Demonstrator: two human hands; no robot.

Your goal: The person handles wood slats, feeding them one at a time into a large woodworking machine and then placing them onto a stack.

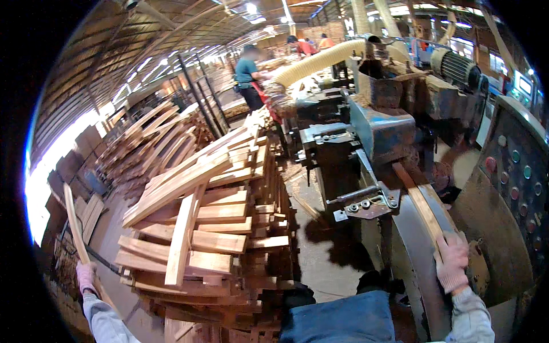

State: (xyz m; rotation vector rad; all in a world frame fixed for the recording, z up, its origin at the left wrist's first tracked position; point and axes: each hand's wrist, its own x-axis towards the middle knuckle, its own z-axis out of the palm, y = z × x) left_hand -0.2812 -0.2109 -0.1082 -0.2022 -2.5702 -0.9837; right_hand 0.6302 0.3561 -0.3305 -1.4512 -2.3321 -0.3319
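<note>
At the far left my left hand (pixel 86 277), in a pinkish glove, is closed round a long thin wooden strip (pixel 73 220) that stands tilted. My right hand (pixel 452 262), also gloved, grips the near end of a wooden board (pixel 420 203). That board lies along the metal feed table (pixel 412 246) of a woodworking machine (pixel 382 128), its far end close to the machine's housing. Between my arms stands a tall stack of cut boards (pixel 220 243), some lying askew on top.
A control panel (pixel 517 171) with coloured buttons rises at the right. Metal brackets (pixel 369 200) jut out beside the feed table. Further back are a yellow hose (pixel 320 60), a motor (pixel 454 67), another lumber pile (pixel 157 146) and a person in a teal shirt (pixel 246 71).
</note>
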